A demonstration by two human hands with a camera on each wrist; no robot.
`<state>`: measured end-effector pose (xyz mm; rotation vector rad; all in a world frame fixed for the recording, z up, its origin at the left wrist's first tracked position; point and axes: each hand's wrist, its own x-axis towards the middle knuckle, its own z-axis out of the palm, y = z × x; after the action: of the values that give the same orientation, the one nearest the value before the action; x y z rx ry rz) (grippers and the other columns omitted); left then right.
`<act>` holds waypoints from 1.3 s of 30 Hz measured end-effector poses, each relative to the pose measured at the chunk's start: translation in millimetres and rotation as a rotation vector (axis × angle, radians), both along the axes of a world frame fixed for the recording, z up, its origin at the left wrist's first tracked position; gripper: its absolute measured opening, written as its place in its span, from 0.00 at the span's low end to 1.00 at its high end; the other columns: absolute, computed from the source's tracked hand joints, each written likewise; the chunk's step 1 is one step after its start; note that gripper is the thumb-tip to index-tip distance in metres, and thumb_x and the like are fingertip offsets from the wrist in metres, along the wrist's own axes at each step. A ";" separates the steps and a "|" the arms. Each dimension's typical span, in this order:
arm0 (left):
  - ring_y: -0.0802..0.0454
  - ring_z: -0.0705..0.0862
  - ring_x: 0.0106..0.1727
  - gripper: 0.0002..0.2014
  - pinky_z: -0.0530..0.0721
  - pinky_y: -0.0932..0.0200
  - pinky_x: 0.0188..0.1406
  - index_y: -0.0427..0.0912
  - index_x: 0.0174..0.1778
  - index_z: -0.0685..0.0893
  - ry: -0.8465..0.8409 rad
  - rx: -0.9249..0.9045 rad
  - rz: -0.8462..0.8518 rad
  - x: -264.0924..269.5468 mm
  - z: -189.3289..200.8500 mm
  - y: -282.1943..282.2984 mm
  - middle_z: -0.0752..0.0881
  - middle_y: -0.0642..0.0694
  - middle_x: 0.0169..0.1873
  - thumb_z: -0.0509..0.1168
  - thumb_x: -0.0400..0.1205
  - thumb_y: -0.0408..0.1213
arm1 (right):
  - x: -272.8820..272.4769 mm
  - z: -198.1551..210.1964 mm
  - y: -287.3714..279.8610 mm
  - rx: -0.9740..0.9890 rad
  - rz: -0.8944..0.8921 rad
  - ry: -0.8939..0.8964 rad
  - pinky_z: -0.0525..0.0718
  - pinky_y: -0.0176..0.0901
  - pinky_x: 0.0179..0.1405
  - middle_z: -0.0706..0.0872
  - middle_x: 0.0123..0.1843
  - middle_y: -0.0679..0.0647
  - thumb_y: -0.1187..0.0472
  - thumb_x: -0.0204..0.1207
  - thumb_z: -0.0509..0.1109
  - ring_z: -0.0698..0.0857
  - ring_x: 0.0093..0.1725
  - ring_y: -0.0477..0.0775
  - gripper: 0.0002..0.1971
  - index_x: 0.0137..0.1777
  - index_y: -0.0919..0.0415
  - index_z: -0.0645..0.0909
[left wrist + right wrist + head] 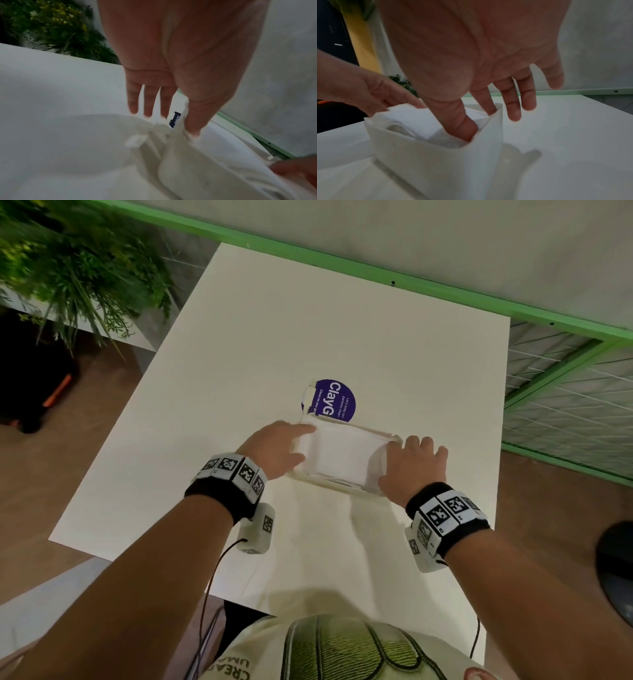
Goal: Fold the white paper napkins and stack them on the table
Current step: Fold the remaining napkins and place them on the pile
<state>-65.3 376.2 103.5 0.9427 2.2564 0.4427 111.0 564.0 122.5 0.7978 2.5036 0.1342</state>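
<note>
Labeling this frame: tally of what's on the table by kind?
Napkin holder: 1
Napkin stack inside it: 1, sheet count unreadable
Purple round sticker: 1
Hands at the holder: 2, left hand, right hand
Total: 5

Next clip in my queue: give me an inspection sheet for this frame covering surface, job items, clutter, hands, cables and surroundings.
Surface: white table, one purple round sticker on it.
Job's things: white napkins sit in a white holder near the table's middle; no folded stack seen.
Clutter: nothing seen.
Hands: left hand touches the napkins' left end; right hand has thumb and index finger inside the holder's right end, pinching paper.
Cables: thin black wires hang from both wrist cameras.
Surroundings: green plant far left, green frame with wire mesh along the far and right sides, brown floor.
</note>
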 end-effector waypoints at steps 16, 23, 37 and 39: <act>0.37 0.53 0.89 0.29 0.68 0.37 0.81 0.59 0.89 0.45 0.436 -0.105 -0.265 10.1 -17.6 -14.4 0.45 0.40 0.90 0.44 0.91 0.52 | 9.4 -39.2 -18.2 -0.127 0.279 0.368 0.64 0.63 0.79 0.77 0.68 0.64 0.43 0.82 0.53 0.75 0.67 0.68 0.30 0.78 0.62 0.69; 0.39 0.49 0.90 0.36 0.52 0.34 0.86 0.37 0.89 0.55 0.637 0.126 -0.570 62.0 -13.5 15.8 0.52 0.38 0.89 0.46 0.89 0.56 | 5.3 -35.2 -34.3 -0.214 0.362 0.492 0.61 0.72 0.80 0.78 0.71 0.60 0.52 0.79 0.61 0.75 0.72 0.67 0.26 0.76 0.62 0.74; 0.34 0.75 0.73 0.29 0.76 0.35 0.70 0.40 0.80 0.71 0.486 0.097 0.182 38.2 -12.9 12.7 0.76 0.35 0.74 0.55 0.88 0.55 | 43.4 -36.8 6.0 -0.366 -0.292 0.810 0.82 0.57 0.61 0.80 0.63 0.60 0.55 0.79 0.71 0.82 0.58 0.62 0.23 0.72 0.60 0.76; 0.37 0.82 0.61 0.17 0.82 0.41 0.58 0.41 0.61 0.81 0.315 0.041 0.319 25.8 -12.6 20.7 0.82 0.41 0.56 0.59 0.87 0.51 | 34.5 -32.1 7.6 -0.576 -0.568 0.802 0.84 0.48 0.49 0.83 0.51 0.53 0.58 0.78 0.74 0.84 0.46 0.54 0.21 0.70 0.56 0.76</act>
<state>-39.5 396.9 90.9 0.7112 2.7112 0.5094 145.5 571.6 90.3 1.4369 2.6035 -1.2568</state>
